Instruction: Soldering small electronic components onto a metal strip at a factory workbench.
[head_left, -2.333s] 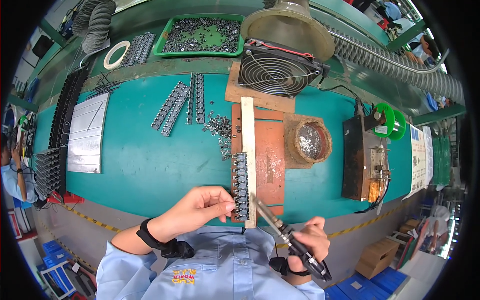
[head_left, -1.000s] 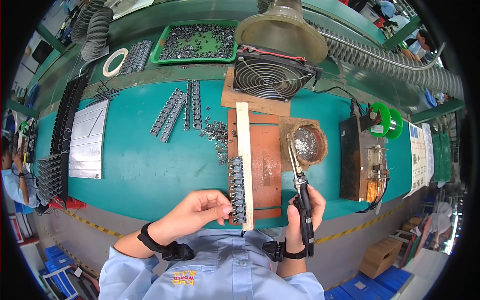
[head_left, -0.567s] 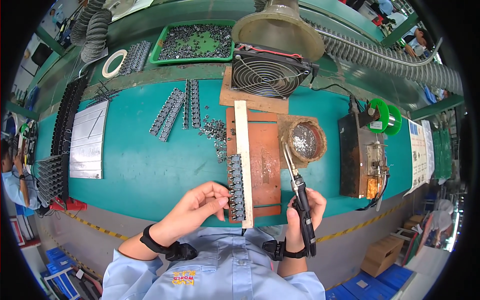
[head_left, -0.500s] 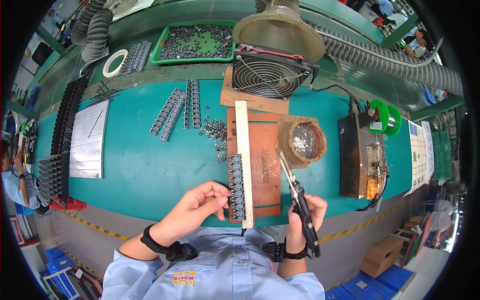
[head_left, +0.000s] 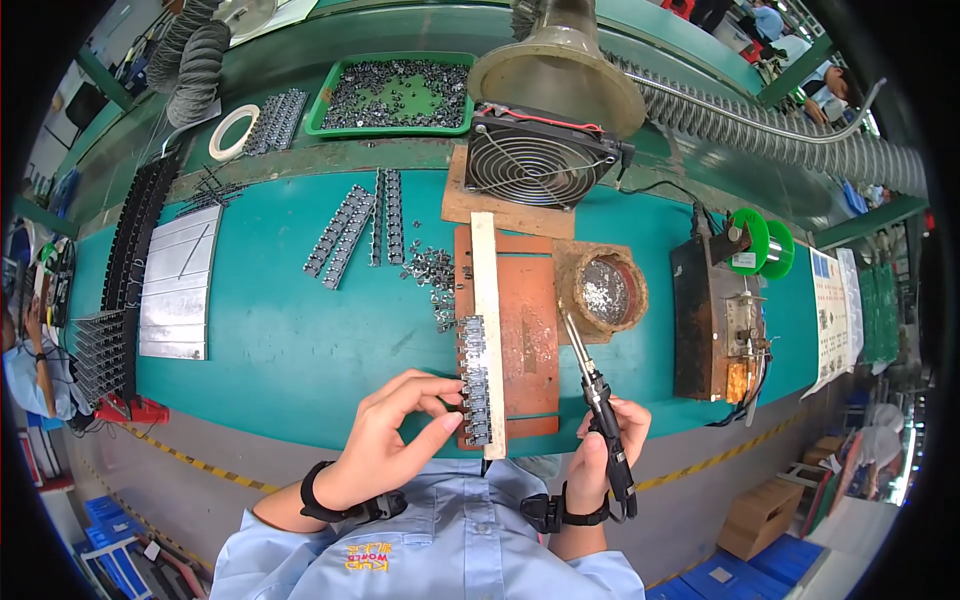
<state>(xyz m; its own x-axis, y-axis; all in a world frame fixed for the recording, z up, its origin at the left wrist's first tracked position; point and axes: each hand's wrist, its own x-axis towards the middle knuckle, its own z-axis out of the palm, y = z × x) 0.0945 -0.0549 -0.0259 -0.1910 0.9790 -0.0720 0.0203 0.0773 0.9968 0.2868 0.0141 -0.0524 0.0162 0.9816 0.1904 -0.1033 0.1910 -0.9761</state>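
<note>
My left hand [head_left: 393, 432] is at the left edge of a row of small dark components [head_left: 473, 385]. Its thumb and index finger are apart, the fingertips touching or nearly touching the row. The row lies along a long cream-coloured bar [head_left: 485, 270] on a reddish-brown board [head_left: 528, 330]. In my right hand [head_left: 610, 440] is a soldering iron [head_left: 607, 420] with a black handle, its metal tip pointing up and away beside a round crusted pot [head_left: 612, 290] with silvery bits inside. Loose small components [head_left: 432, 272] lie left of the bar.
Behind the board stands a black fan [head_left: 540, 155] under a funnel-shaped hood [head_left: 560, 80]. A green tray [head_left: 390, 130] of small parts is at the back. Right is a metal box [head_left: 700, 320] with a green solder spool [head_left: 762, 243]; left, a silvery plate [head_left: 178, 290].
My left thumb and index finger have spread apart at the row. The soldering iron has shifted slightly nearer to me, still in my right hand.
</note>
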